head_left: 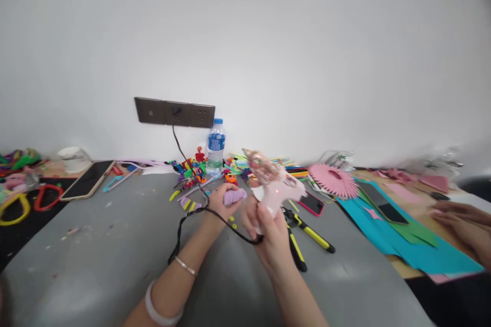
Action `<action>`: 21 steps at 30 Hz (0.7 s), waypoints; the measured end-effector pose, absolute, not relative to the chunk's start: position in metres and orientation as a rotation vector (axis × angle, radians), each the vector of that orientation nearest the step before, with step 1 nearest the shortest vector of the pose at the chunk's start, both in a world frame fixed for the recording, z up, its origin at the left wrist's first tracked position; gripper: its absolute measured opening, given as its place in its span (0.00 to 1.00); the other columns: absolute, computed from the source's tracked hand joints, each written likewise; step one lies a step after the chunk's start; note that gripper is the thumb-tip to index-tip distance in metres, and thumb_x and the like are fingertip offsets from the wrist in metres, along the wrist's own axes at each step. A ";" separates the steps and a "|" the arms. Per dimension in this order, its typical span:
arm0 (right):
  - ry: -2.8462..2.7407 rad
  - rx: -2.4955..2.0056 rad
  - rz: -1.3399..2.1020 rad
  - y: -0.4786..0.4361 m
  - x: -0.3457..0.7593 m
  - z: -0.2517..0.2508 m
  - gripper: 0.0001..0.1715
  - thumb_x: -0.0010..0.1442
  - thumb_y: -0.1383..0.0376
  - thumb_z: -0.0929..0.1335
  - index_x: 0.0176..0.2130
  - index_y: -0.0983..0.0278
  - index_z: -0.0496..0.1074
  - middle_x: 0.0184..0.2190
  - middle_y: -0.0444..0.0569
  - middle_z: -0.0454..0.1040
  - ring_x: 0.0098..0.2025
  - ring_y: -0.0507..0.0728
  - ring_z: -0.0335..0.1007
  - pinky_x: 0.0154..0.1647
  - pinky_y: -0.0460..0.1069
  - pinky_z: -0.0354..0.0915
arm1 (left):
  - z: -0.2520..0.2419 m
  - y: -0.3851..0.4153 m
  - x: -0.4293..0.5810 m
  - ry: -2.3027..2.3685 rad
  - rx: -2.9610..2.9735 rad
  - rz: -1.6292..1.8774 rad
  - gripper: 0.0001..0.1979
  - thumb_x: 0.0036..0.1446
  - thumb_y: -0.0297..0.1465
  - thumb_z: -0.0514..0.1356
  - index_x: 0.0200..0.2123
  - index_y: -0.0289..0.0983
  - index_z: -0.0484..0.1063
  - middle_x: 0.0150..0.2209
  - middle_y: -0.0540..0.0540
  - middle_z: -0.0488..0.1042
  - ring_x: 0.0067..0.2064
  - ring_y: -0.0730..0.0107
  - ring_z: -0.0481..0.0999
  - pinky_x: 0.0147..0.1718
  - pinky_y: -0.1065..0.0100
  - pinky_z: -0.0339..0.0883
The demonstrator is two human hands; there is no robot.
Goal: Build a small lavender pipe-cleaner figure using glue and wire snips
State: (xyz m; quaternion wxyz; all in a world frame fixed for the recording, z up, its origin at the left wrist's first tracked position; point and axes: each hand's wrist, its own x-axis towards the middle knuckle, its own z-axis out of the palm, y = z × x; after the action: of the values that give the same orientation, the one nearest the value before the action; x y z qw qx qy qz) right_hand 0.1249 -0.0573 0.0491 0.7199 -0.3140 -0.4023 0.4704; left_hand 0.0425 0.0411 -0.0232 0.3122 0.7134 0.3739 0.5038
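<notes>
My right hand (271, 237) is wrapped round the handle of a pale pink glue gun (282, 191), which has a small red light lit on its side. Its nozzle end is smeared by motion and points up and left. Just left of it, my left hand (218, 203) grips a small lilac fuzzy bundle (235, 195), maybe of pipe cleaner; the fingers hide part of it. From the gun's handle a black cord (179, 232) loops across my left wrist and up to the wall socket (174, 111). Yellow-handled pliers (312, 235) lie beside my right hand.
A water bottle (216, 148) stands by the wall among colourful pipe cleaner figures (195, 166). At left lie a phone (89, 179) and red-handled scissors (48, 197). A pink pleated disc (333, 182) and blue sheets (395, 237) lie right, near another person's hands (462, 222).
</notes>
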 end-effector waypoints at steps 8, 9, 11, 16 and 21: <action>-0.721 -0.879 0.855 -0.078 0.173 -0.002 0.25 0.57 0.49 0.72 0.47 0.62 0.68 0.20 0.34 0.56 0.16 0.45 0.49 0.17 0.42 0.43 | -0.023 0.042 0.041 0.991 1.861 1.277 0.11 0.49 0.32 0.65 0.38 0.38 0.74 0.36 0.48 0.80 0.38 0.63 0.79 0.39 0.64 0.73; -0.747 -0.886 0.904 -0.077 0.175 -0.010 0.27 0.56 0.47 0.72 0.46 0.63 0.68 0.19 0.34 0.56 0.15 0.45 0.49 0.16 0.42 0.44 | -0.021 0.041 0.040 0.985 1.864 1.292 0.11 0.50 0.32 0.65 0.38 0.38 0.74 0.36 0.47 0.80 0.38 0.64 0.79 0.39 0.65 0.73; -0.778 -0.907 0.971 -0.075 0.177 -0.025 0.30 0.56 0.43 0.70 0.45 0.65 0.69 0.17 0.33 0.57 0.13 0.45 0.49 0.15 0.42 0.45 | -0.018 0.040 0.038 0.971 1.871 1.314 0.10 0.51 0.32 0.64 0.38 0.37 0.74 0.37 0.47 0.80 0.38 0.64 0.80 0.40 0.65 0.73; -0.820 -0.946 0.983 -0.073 0.174 -0.042 0.33 0.56 0.42 0.69 0.45 0.66 0.70 0.15 0.33 0.56 0.12 0.45 0.49 0.15 0.43 0.48 | -0.014 0.041 0.033 1.033 1.811 1.361 0.11 0.49 0.32 0.65 0.37 0.38 0.73 0.37 0.46 0.81 0.38 0.63 0.80 0.40 0.64 0.74; -0.879 -0.936 1.012 -0.074 0.175 -0.044 0.33 0.55 0.41 0.69 0.41 0.68 0.72 0.13 0.32 0.54 0.12 0.45 0.47 0.13 0.42 0.46 | -0.013 0.041 0.031 1.032 1.803 1.327 0.12 0.48 0.33 0.65 0.38 0.38 0.73 0.37 0.45 0.81 0.36 0.63 0.80 0.33 0.65 0.74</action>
State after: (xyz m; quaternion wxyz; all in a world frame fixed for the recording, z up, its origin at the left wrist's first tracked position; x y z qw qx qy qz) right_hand 0.1753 -0.0743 -0.0443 0.6838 -0.4178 -0.3923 0.4516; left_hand 0.0306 0.0415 -0.0128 0.3318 0.6900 0.3948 0.5078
